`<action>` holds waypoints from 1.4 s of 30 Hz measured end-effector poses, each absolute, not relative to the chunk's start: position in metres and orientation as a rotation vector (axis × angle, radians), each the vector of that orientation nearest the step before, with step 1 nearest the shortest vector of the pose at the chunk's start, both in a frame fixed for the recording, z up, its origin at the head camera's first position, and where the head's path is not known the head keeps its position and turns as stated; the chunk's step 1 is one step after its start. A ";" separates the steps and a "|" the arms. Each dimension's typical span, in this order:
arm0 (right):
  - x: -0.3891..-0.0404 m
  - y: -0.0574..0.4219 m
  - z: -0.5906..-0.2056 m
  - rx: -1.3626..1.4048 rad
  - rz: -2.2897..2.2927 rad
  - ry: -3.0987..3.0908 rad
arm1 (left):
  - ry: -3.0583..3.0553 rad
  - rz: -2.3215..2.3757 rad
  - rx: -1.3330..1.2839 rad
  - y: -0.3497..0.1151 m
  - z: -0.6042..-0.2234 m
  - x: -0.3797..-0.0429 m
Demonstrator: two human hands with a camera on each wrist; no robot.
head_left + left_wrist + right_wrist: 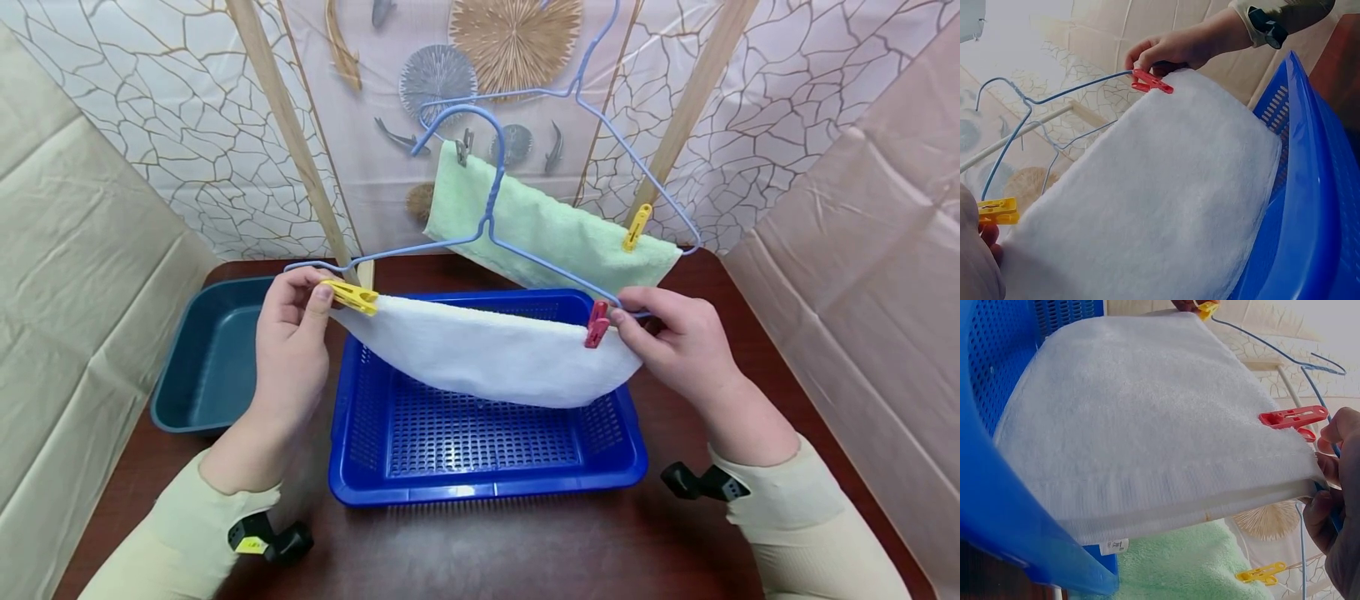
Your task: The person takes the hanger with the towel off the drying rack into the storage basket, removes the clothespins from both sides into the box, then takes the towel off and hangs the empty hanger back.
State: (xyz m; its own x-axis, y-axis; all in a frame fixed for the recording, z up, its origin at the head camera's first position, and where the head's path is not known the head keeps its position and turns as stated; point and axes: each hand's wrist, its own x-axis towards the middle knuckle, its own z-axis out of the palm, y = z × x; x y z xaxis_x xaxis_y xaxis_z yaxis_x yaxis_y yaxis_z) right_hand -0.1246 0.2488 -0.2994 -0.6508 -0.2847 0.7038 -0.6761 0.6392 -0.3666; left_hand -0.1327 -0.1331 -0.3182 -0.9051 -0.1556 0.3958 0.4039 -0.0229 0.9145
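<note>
The white fluffy towel (487,354) hangs above the blue perforated basket (487,490), between the left hand (294,354), which pinches the yellow plastic clothespin (354,297), and the right hand (681,343), gripping the blue wire hanger (492,200).

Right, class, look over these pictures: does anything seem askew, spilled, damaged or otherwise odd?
The green towel slopes down to the right in the head view, so it looks askew, though camera angle may contribute. A small brownish mark on the white towel stands out against the pale cloth.
</note>
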 end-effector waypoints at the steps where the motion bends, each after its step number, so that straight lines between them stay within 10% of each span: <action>1: -0.125 0.249 -0.300 0.742 0.838 -2.252 | -1.874 -1.986 -0.256 -0.134 -0.318 -0.132; 42: -0.120 0.252 -0.304 0.662 0.840 -2.265 | -2.277 -1.485 -0.050 -0.188 -0.344 -0.119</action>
